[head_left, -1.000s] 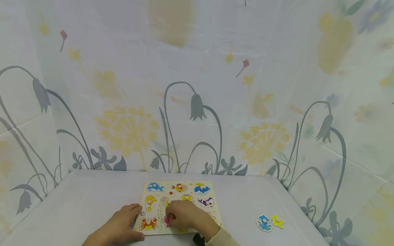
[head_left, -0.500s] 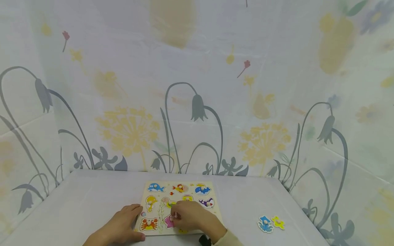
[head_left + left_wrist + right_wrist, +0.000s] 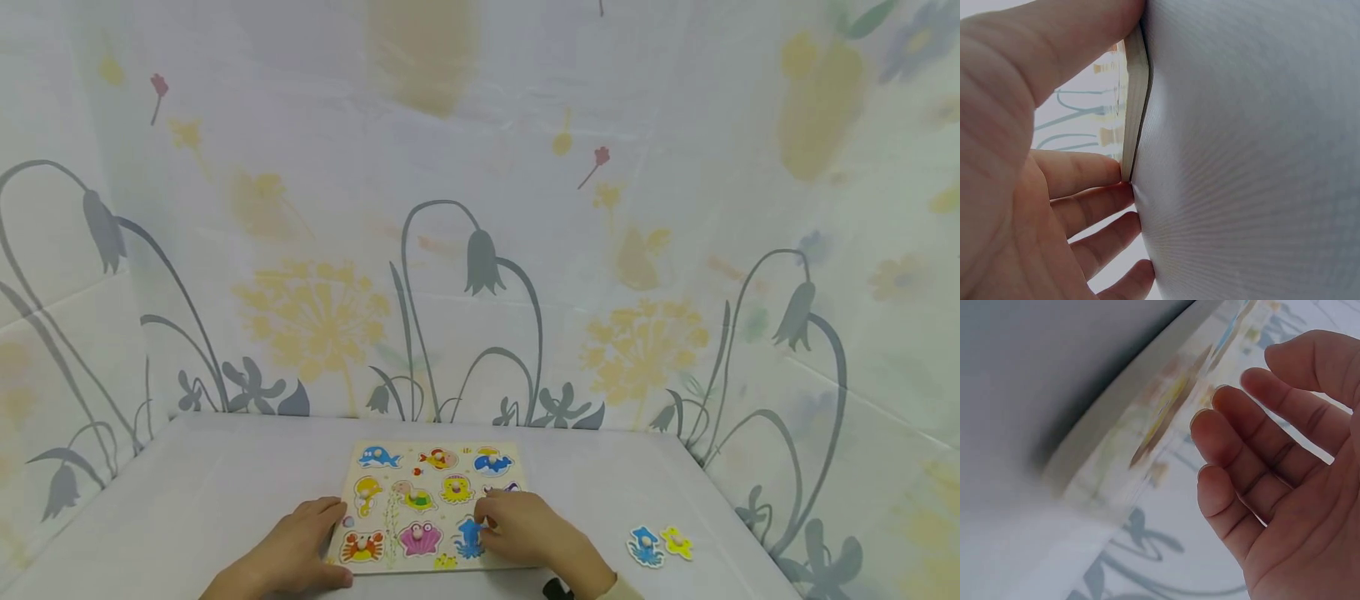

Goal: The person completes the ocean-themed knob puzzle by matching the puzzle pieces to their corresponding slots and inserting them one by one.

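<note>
A wooden knob puzzle board (image 3: 406, 563) with sea-animal pieces lies on the table in the head view. My left hand (image 3: 292, 546) rests at its left side. In the left wrist view its thumb and index finger touch the board's edge (image 3: 1137, 94), with the fingers nearly straight. My right hand (image 3: 525, 527) is over the right part of the board, beside a blue squid picture (image 3: 468, 537), hiding part of a purple shark (image 3: 512, 487). In the right wrist view its fingers (image 3: 1222, 434) are loosely bent and hold nothing. A pink shell piece (image 3: 420, 540) sits in the bottom row.
On the table to the right lie a loose blue squid piece (image 3: 646, 547) and a yellow starfish piece (image 3: 677, 542), close together. A flower-print curtain (image 3: 480, 333) hangs behind the table (image 3: 225, 467). Something small and black (image 3: 557, 588) shows at my right wrist.
My right hand has moved right, off the pink shell piece, which now shows whole in the board with the turtle and octopus above it. My left hand has stayed at the board's left edge.
</note>
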Demonstrator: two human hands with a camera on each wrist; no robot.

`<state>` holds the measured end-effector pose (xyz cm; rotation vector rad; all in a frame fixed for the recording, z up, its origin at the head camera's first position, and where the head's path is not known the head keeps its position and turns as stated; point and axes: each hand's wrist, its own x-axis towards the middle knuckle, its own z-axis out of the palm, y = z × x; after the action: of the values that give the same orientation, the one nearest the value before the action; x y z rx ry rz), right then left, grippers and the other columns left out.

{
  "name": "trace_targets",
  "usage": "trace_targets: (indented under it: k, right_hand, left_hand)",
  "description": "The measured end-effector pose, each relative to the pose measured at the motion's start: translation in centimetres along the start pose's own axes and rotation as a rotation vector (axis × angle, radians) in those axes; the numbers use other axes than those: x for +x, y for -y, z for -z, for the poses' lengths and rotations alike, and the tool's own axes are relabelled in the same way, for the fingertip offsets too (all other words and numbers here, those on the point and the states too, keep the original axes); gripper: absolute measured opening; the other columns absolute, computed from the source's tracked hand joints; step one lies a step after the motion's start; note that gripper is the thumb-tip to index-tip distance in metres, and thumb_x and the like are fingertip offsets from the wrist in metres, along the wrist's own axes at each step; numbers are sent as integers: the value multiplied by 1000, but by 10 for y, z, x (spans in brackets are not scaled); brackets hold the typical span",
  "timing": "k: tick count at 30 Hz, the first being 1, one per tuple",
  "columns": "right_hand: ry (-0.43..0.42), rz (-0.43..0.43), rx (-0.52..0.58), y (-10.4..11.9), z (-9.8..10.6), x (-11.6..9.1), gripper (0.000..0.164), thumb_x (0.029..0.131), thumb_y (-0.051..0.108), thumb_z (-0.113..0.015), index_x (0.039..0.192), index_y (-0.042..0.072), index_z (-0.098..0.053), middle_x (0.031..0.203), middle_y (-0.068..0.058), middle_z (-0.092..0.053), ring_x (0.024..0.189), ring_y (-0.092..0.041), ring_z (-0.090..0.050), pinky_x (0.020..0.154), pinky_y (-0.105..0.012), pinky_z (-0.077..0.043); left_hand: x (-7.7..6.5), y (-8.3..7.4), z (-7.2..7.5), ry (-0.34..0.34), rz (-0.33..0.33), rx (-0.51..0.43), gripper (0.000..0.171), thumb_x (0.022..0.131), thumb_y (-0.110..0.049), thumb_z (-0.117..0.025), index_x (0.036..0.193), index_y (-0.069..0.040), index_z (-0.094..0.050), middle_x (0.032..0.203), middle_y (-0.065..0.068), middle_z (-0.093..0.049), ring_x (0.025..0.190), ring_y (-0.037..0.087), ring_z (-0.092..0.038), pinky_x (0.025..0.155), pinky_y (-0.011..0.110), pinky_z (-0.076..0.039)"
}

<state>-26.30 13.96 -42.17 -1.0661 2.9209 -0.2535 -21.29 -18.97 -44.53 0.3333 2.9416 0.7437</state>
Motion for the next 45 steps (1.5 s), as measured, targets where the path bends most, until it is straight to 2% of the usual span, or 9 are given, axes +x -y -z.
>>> trace_targets:
  k: [7, 14, 24, 30, 38, 45]
  right_hand:
    - [-38, -58, 8, -29, 11, -27, 10, 84, 24, -67, 93, 22, -67, 79, 17, -52, 68, -3, -47, 64, -26, -47]
    - [-92, -106, 19, -57, 18, -53, 9, 83, 20, -66, 92, 19, -66, 77, 16, -50, 65, -2, -45, 58, -25, -44]
    - [-164, -172, 17, -89, 25, -89, 7, 82, 16, -65, 88, 18, -65, 75, 17, -47, 64, -1, -43, 53, -24, -40]
    - [-189, -191, -5, -99, 31, -100, 7, 83, 15, -65, 89, 18, -65, 76, 17, -48, 66, -1, -44, 54, -24, -40]
    - [-182, -281, 17, -110, 39, -108, 9, 83, 15, -67, 92, 16, -66, 77, 14, -50, 66, -4, -44, 54, -25, -40]
    - [-170, -333, 45, -123, 36, -115, 9, 82, 17, -68, 91, 17, -65, 77, 11, -48, 65, -6, -43, 54, -25, -39]
  left_hand:
    - [-1, 0, 1, 1, -16, 2, 94, 59, -52, -86, 129, 2, -54, 135, 19, -48, 126, 43, -39, 102, 63, -31]
    - [0, -1, -1, 11, -1, -6, 94, 59, -51, -86, 130, 1, -54, 136, 19, -47, 127, 42, -39, 102, 63, -31]
    - [3, -1, -1, 6, -62, 3, 95, 60, -53, -84, 130, 3, -52, 135, 22, -47, 126, 45, -39, 101, 64, -32]
    - [3, -1, -1, 14, -24, 2, 96, 59, -54, -85, 130, 1, -53, 136, 20, -47, 127, 44, -38, 102, 63, -31]
    - [0, 1, 1, 9, -16, 9, 95, 60, -53, -84, 130, 2, -53, 136, 20, -47, 127, 44, -39, 101, 64, -32]
    - [0, 2, 1, -1, -30, 12, 95, 59, -53, -84, 130, 3, -53, 135, 21, -48, 126, 44, -39, 101, 64, -32]
